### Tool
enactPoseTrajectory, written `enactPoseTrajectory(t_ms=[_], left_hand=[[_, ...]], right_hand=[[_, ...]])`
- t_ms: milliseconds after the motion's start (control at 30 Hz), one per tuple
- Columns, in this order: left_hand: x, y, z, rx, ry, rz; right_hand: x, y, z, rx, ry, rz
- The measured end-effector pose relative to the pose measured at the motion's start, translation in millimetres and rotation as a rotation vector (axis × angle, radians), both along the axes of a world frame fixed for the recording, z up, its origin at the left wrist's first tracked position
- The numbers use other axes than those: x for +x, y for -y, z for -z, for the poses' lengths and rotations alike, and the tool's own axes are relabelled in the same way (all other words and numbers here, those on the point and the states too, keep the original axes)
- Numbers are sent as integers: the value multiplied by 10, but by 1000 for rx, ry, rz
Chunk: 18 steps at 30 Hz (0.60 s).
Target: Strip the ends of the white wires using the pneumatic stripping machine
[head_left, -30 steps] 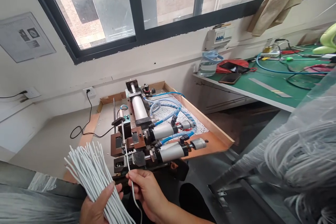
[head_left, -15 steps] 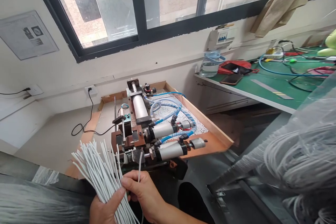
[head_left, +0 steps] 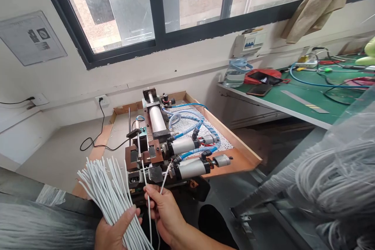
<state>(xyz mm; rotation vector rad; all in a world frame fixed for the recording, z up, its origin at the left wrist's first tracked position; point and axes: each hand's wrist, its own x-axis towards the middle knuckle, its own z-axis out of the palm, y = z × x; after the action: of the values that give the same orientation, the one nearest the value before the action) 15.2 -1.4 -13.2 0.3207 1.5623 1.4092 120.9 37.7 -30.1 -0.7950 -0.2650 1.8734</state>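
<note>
My left hand (head_left: 115,229) is closed around a thick bundle of white cables (head_left: 107,197), whose cut ends fan upward. My right hand (head_left: 165,213) pinches a single white cable (head_left: 148,207) between thumb and fingers, its tip pointing up at the front of the machine. A second white cable (head_left: 165,177) passes behind the right thumb and leans right; its end looks frayed or bared. Just beyond the fingers stands a pneumatic machine (head_left: 156,119) with brown clamp blocks and silver cylinders. I cannot tell whether the pinched cable's tip touches it.
The machine sits in a wood-edged tray (head_left: 243,160) strewn with white scraps. Wrapped cable coils (head_left: 334,168) rise at the right, and more wrapped cables (head_left: 38,222) lie at lower left. A green bench (head_left: 295,93) holds a water jug (head_left: 236,73) and a phone (head_left: 259,90).
My right hand has drawn one cable away from the bundle, slightly up and right. The cable behind its thumb now tilts further right, with its end showing. The left hand has shifted slightly left.
</note>
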Motion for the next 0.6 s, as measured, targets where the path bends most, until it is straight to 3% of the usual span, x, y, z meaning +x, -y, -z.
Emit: enactPoseTrajectory(t_ms=[400,600], left_hand=[[31,-25,-91,40,-5,6],[52,1,-60,90,-17,64]], right_hand=[[-42,-128,-9,-162,-292,-43],[-90,-49,-1,-118,-166,-93]])
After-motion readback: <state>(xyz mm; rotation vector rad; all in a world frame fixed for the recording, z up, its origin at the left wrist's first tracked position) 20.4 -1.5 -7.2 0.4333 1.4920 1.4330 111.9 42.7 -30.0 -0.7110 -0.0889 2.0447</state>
